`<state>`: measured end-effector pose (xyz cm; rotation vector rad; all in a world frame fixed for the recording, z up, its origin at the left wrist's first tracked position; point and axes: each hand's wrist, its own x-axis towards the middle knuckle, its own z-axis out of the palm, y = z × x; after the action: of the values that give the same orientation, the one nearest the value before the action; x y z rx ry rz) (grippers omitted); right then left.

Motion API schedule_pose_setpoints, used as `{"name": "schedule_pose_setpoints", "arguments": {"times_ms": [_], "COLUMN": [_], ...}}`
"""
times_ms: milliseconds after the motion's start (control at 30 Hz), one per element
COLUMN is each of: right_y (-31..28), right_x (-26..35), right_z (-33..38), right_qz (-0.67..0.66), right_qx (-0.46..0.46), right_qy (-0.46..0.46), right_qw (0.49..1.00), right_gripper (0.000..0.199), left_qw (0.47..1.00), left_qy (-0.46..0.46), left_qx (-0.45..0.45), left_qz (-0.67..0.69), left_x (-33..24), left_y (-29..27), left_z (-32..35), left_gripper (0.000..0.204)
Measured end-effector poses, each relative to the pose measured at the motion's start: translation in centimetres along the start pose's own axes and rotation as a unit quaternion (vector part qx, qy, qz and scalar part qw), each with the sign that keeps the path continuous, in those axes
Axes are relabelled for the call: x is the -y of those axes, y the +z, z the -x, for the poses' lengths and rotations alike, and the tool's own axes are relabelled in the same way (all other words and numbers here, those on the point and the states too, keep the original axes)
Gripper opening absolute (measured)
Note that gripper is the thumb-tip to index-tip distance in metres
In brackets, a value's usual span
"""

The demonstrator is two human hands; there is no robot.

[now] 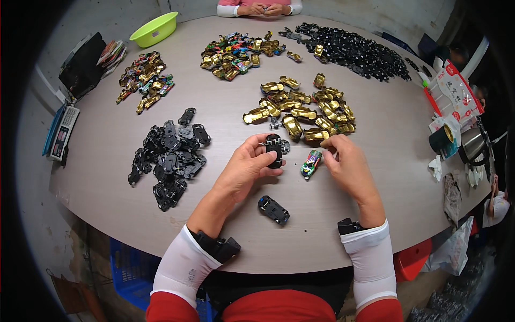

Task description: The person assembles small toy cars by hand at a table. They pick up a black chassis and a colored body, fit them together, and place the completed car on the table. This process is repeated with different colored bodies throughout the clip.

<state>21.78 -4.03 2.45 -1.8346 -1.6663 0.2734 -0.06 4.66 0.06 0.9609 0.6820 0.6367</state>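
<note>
**Black chassis in my left grip, painted car by my right**

My left hand (248, 163) holds a black toy-car chassis (274, 149) above the tabletop (107, 177), its grip closed around it with the thumb across its lower end and the fingers behind. My right hand (346, 161) hovers just beside a small painted car body (310, 163), green, white and red, which lies on the tabletop between my 2 hands; its fingertips are curled together, and I cannot tell whether they pinch anything. A second black chassis (273, 209) lies nearer to me, apart from both hands.

Just beyond my hands sits a heap of gold car bodies (300, 110). To my left is a pile of black chassis parts (169, 158). Farther off are 2 piles of coloured cars (236, 53) (145, 78), and a long spread of black parts (354, 51) at the far right.

The tabletop is a pale wood-grain oval. A lime-green basin (154, 28) stands at its far left edge, a calculator (61, 131) at the left rim, and a steel kettle (472, 145) and bags at the right. Another person's hands (265, 8) rest at the far edge. Bare surface lies in front of me, between the chassis pile and my left forearm.
</note>
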Motion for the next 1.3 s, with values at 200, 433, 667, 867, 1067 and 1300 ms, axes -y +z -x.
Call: {"name": "schedule_pose_setpoints", "arguments": {"times_ms": [200,433,667,867,1067,1300], "right_y": [1.4,3.6,2.2,2.5,2.6,3.5], "right_x": [0.9,1.5,1.5,2.8,3.2,3.3], "right_z": [0.5,0.4,0.3,0.4,0.4,0.5], "right_qz": [0.055,0.121,-0.045,-0.138,-0.153,-0.192], "right_qx": [0.027,0.030,-0.023,-0.028,-0.037,-0.044], "right_qy": [0.098,0.069,0.024,-0.088,-0.096,-0.029], "right_qw": [0.993,0.990,0.998,0.986,0.983,0.980], "right_gripper": [0.035,0.045,0.033,0.036,0.035,0.031], "left_qw": [1.000,0.997,0.991,0.976,0.998,0.998], "left_qy": [-0.011,0.013,0.019,0.060,0.050,0.047], "left_qx": [-0.015,-0.008,-0.017,0.006,0.004,-0.036], "left_qz": [-0.012,-0.079,-0.131,-0.208,-0.036,0.032], "left_x": [-0.1,0.5,0.0,0.0,-0.2,0.6], "left_y": [0.4,0.3,0.4,0.5,0.3,0.7], "left_z": [0.2,0.0,0.3,0.6,0.4,0.1], "left_gripper": [0.042,0.037,0.031,0.033,0.030,0.021]}}
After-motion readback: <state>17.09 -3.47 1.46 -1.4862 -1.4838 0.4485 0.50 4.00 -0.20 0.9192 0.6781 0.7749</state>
